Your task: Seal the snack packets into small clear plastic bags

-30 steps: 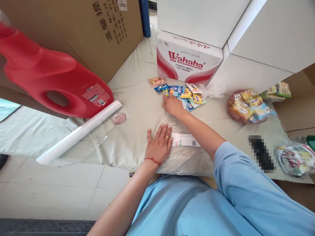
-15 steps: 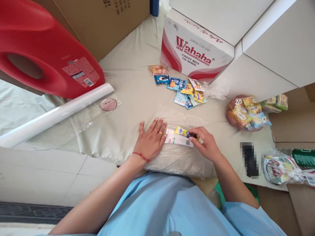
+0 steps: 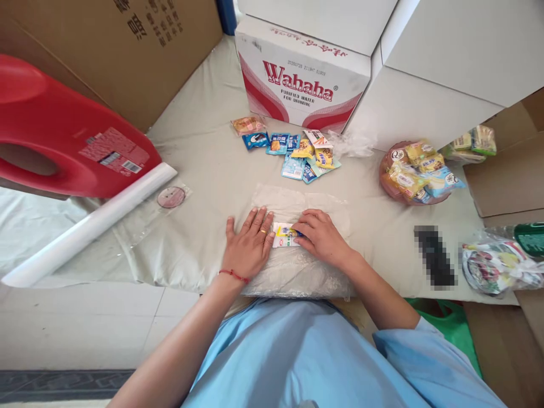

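Observation:
My left hand (image 3: 249,245) lies flat, fingers spread, on the left part of a clear plastic bag (image 3: 304,272) spread on the cloth in front of me. My right hand (image 3: 322,236) rests on the same bag just to the right, fingers curled over a small yellow snack packet (image 3: 285,231) that lies on a white label strip (image 3: 283,240). A cluster of several small snack packets (image 3: 297,156) lies farther back, in front of a Wahaha carton (image 3: 300,79).
A red detergent jug (image 3: 63,141) and a white roll (image 3: 91,224) lie at left. A round pack of snacks (image 3: 416,173) sits at right, with a dark blurred object (image 3: 434,256) and a bagged item (image 3: 495,266) nearer. Cardboard boxes (image 3: 127,51) and white boxes (image 3: 446,68) stand behind.
My right hand reached to the packet cluster, came back with a yellow packet and now presses it onto the bag beside my left hand. The left hand stayed flat.

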Motion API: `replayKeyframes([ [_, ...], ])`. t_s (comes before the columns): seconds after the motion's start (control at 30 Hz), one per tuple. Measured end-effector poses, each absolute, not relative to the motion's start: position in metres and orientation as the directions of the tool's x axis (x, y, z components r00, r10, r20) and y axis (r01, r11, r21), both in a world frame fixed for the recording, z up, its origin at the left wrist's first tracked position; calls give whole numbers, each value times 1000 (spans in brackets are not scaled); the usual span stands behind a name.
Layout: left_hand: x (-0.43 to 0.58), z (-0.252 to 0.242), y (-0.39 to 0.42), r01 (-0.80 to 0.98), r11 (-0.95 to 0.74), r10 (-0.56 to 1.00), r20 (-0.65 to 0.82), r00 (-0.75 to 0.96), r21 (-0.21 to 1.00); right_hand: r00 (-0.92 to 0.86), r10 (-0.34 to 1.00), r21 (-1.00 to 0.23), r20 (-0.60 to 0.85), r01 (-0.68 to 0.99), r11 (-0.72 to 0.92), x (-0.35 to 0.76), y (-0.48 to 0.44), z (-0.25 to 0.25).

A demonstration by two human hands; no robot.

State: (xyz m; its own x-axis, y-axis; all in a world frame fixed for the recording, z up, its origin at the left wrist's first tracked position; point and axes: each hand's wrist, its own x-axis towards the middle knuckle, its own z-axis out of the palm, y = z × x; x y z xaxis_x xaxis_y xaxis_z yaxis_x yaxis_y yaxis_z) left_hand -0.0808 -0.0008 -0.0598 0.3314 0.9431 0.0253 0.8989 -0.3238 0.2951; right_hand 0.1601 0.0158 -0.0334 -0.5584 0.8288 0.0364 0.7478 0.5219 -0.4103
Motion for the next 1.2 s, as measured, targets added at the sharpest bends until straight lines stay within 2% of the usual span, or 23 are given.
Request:
replayKeyframes([
  [0.23, -81, -60, -1, 902, -318, 944, 13, 329, 292, -562, 826, -330, 45, 772, 544, 153, 8, -34],
  [0.47, -80, -61, -1, 904, -314, 946, 13, 325, 291, -469, 877, -281, 103, 832, 478, 147, -9, -43],
  [0.7, -80, -65, -2, 904, -316, 947, 36, 319, 288, -467, 877, -200, 110, 854, 480, 140, -16, -49],
  [0.83, -80, -65, -2, 905, -309, 949, 35, 313, 291, -413, 905, -152, 103, 892, 425, 132, -19, -51],
  [1.1, -80, -67, -2, 893, -310, 950, 62, 306, 326, -297, 954, -162, 34, 941, 299, 118, -23, -47],
  [1.2, -84, -67, -2, 881, -301, 953, 78, 293, 364, -306, 949, -220, 79, 923, 316, 121, -26, -41],
])
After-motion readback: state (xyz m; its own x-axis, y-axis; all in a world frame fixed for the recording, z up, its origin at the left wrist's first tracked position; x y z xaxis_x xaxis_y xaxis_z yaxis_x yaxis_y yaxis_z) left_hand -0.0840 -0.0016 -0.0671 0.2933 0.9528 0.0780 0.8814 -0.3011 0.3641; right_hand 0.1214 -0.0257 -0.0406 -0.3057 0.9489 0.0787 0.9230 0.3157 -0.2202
